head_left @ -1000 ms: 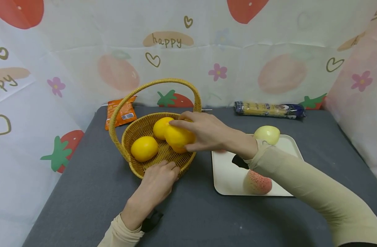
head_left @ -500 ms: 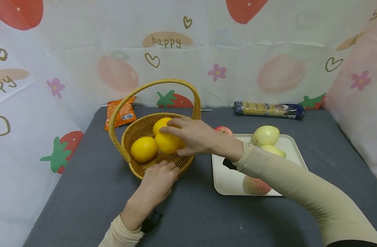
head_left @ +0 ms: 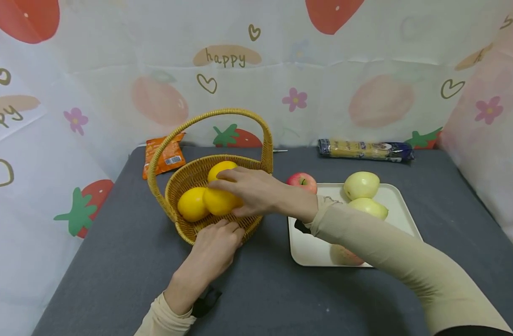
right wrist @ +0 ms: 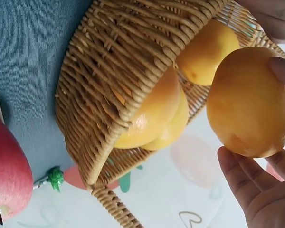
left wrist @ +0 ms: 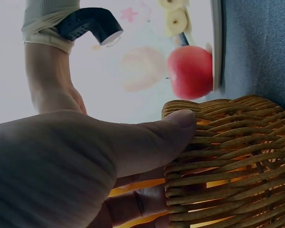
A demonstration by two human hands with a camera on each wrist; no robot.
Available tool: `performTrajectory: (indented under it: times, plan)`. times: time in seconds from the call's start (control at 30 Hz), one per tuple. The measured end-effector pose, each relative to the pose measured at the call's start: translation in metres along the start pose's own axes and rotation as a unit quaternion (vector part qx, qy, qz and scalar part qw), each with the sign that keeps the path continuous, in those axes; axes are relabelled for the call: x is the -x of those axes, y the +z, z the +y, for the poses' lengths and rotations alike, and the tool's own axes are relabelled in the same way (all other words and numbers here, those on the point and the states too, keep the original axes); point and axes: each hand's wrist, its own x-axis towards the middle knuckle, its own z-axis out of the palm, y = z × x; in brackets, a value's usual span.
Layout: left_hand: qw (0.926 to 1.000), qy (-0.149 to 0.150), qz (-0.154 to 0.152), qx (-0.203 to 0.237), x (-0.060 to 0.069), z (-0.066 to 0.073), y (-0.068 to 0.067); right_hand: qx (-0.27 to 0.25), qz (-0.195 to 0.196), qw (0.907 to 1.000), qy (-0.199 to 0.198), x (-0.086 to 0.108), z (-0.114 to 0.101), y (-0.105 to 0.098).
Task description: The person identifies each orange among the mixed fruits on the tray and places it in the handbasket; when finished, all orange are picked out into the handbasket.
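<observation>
In the head view my left hand (head_left: 217, 243) grips the near rim of a woven wicker basket (head_left: 185, 165). The left wrist view shows its thumb (left wrist: 156, 137) outside the weave and fingers inside. My right hand (head_left: 260, 189) holds a yellow-orange orange (head_left: 221, 202) over the basket, fingertips and thumb around its sides. Inside lie another orange (head_left: 192, 204) at the left and one more orange (head_left: 220, 169) behind. In the right wrist view the held orange (right wrist: 251, 102) is above the rim, and several others sit in the basket, partly hidden by its wall.
Right of the basket, a white tray (head_left: 311, 252) carries two pale green fruits (head_left: 361, 185) and a peach (head_left: 344, 254), partly under my right sleeve. A red apple (head_left: 302, 181) is at its far left corner. An orange packet (head_left: 170, 156) and a noodle pack (head_left: 365, 150) lie behind.
My right hand has moved left and slightly down with the orange, now close beside the left orange. The apple has come into view behind the arm. My left hand stays on the rim.
</observation>
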Motion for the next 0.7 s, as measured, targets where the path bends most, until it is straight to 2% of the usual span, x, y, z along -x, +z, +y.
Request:
performTrajectory:
  times: [0.4,0.6,0.7]
  plan:
    - [1.0,-0.001,0.003,-0.005,0.002,-0.001,-0.002,-0.017,-0.036,0.999,-0.018,-0.013,0.0,0.015]
    - [0.9999,0.004,0.01,-0.003,0.001,0.0,0.0,-0.032,-0.061,0.9974,-0.02,-0.015,0.005,0.021]
    - [0.9999,0.004,0.01,0.0,0.0,0.0,0.001,-0.027,-0.061,0.9974,-0.027,-0.016,0.006,0.022]
